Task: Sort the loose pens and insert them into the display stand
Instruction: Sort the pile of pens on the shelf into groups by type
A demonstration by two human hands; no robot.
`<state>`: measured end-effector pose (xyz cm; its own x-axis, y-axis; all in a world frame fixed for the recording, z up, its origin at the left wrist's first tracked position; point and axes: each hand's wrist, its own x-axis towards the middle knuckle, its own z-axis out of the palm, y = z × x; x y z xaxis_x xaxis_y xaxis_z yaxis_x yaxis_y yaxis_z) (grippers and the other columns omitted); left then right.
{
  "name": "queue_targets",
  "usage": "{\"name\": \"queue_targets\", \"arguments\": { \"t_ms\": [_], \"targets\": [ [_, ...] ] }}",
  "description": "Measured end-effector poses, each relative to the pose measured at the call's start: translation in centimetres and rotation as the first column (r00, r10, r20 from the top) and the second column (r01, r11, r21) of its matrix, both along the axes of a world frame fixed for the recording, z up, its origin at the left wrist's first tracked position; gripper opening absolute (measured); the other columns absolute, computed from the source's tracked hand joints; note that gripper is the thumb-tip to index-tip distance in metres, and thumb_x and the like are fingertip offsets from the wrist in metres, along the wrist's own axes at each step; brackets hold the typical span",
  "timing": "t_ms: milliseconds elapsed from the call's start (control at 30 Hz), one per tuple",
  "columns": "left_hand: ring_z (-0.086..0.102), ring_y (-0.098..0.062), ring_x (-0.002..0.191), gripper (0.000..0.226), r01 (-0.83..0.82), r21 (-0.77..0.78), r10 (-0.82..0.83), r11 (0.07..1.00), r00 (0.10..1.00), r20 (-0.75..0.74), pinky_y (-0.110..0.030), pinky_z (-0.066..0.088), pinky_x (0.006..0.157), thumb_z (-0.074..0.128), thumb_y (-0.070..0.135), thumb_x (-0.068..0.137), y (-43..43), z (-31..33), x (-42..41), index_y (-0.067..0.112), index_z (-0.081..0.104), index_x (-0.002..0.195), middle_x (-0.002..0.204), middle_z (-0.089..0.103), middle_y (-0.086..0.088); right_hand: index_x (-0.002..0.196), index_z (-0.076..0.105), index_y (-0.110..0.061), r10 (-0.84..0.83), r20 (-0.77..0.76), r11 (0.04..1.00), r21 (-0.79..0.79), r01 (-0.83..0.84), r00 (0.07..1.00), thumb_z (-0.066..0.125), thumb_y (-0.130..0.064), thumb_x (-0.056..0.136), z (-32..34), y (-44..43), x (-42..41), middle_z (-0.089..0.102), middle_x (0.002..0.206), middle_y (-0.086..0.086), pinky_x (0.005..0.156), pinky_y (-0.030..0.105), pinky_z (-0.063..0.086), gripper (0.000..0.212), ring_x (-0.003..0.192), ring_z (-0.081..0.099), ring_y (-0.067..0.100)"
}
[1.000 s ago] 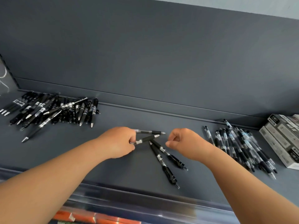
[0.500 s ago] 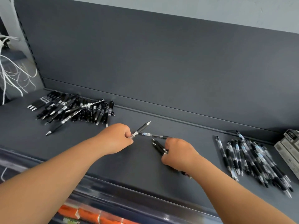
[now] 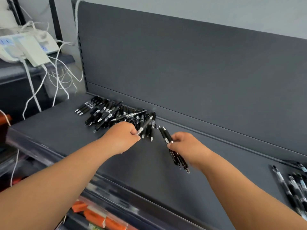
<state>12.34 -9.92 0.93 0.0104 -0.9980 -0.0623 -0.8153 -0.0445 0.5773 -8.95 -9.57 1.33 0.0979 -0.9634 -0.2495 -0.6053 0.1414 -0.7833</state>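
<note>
My left hand grips one black pen that points up and right, over the near edge of a large pile of black pens lying on the dark grey shelf. My right hand holds two black pens together, tips up toward the back panel, their lower ends sticking out below the fingers. A second group of pens with clear barrels lies at the far right of the shelf, blurred. No display stand is visible.
The shelf's back panel rises right behind the pens. White devices and loose white cables hang at the left. Below the shelf's front lip sit orange packages.
The view swung left. My left hand carried its pen left to the big pile. My right hand lifted two pens off the shelf and followed leftward.
</note>
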Motion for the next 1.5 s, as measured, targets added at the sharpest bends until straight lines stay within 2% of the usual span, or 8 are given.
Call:
{"name": "queue_targets", "arguments": {
  "t_ms": [100,367,467,600,900,1167,1333,1500],
  "targets": [
    [0.068,-0.035,0.072,0.016,-0.031,-0.016,0.031,0.999,0.999,0.018,-0.029,0.05,0.057,0.06,0.028,0.088,-1.4,0.6,3.3,0.015,0.061,0.079,0.075,0.066,-0.008,0.095,0.063,-0.008,-0.066,0.195,0.996,0.077,0.052,0.979,0.06,-0.008,0.088,0.3,-2.5,3.8,0.06,0.079,0.009,0.061,0.026,0.046,0.008,0.066,0.054,0.02],
    [0.056,-0.023,0.065,0.03,-0.093,-0.1,0.104,0.991,0.989,0.105,-0.032,0.048,0.065,0.059,0.029,0.089,-6.3,1.3,8.3,0.001,0.07,0.091,0.092,0.071,-0.016,0.078,0.046,-0.015,-0.261,0.27,0.962,0.148,0.228,0.927,0.066,-0.003,0.081,-0.3,-8.5,10.6,0.046,0.08,0.012,0.065,0.036,0.044,0.024,0.073,0.046,0.024],
    [0.052,-0.021,0.065,0.024,-0.055,-0.096,0.071,0.994,0.984,0.165,-0.031,0.044,0.063,0.057,0.027,0.089,-8.2,0.7,8.5,0.007,0.067,0.082,0.086,0.07,-0.013,0.085,0.058,-0.004,-0.3,0.235,0.952,0.128,0.277,0.925,0.068,-0.006,0.082,-0.2,-9.3,11.4,0.048,0.073,0.011,0.072,0.037,0.052,0.01,0.065,0.049,0.023],
    [0.054,-0.019,0.076,0.013,-0.013,-0.128,0.043,0.992,0.97,0.239,-0.032,0.047,0.072,0.056,0.032,0.092,-9.1,0.2,8.5,0.02,0.055,0.087,0.089,0.065,-0.004,0.129,0.045,0.012,-0.328,0.164,0.945,0.056,0.323,0.93,0.061,-0.003,0.087,-0.1,-9.8,11.0,0.049,0.078,0.011,0.083,0.04,0.056,0.047,0.073,0.05,0.023],
    [0.057,-0.024,0.094,0.024,0.051,-0.2,0.01,0.979,0.957,0.291,-0.033,0.045,0.077,0.057,0.033,0.09,-9.4,0.5,7.9,0.014,0.061,0.105,0.105,0.055,-0.002,0.113,0.06,-0.007,-0.276,0.045,0.953,-0.115,0.279,0.96,0.055,-0.006,0.088,0.3,-8.7,8.9,0.064,0.086,0.005,0.088,0.042,0.054,0.026,0.081,0.063,0.024],
    [0.047,-0.019,0.115,0.038,0.316,-0.267,-0.26,0.911,0.939,0.225,-0.031,0.04,0.088,0.058,0.04,0.091,-7.9,0.7,2.6,0.022,0.055,0.124,0.116,0.052,0.003,0.123,0.059,-0.015,-0.266,-0.245,0.933,-0.308,0.186,0.932,0.054,-0.012,0.093,1.4,-5.6,2.1,0.063,0.118,-0.001,0.088,0.028,0.047,0.031,0.106,0.06,0.018],
    [0.043,-0.016,0.123,0.045,0.449,-0.277,-0.392,0.85,0.889,0.238,-0.031,0.037,0.097,0.057,0.041,0.091,-6.8,0.4,-1.6,0.024,0.05,0.131,0.129,0.051,0.006,0.129,0.055,-0.024,-0.237,-0.494,0.962,-0.242,0.13,0.836,0.052,-0.015,0.092,0.7,-2.3,-3.2,0.057,0.129,-0.004,0.079,0.027,0.049,0.038,0.094,0.063,0.021],
    [0.04,-0.015,0.127,0.051,0.516,-0.243,-0.464,0.821,0.852,0.242,-0.03,0.035,0.102,0.055,0.044,0.091,-5.8,-0.6,-5.3,0.024,0.045,0.138,0.135,0.048,0.007,0.128,0.054,-0.026,-0.139,-0.704,0.989,-0.129,0.067,0.697,0.058,-0.03,0.09,-1.6,0.2,-7.3,0.051,0.131,0.002,0.093,0.034,0.045,0.039,0.119,0.048,0.027]
  ]
}}
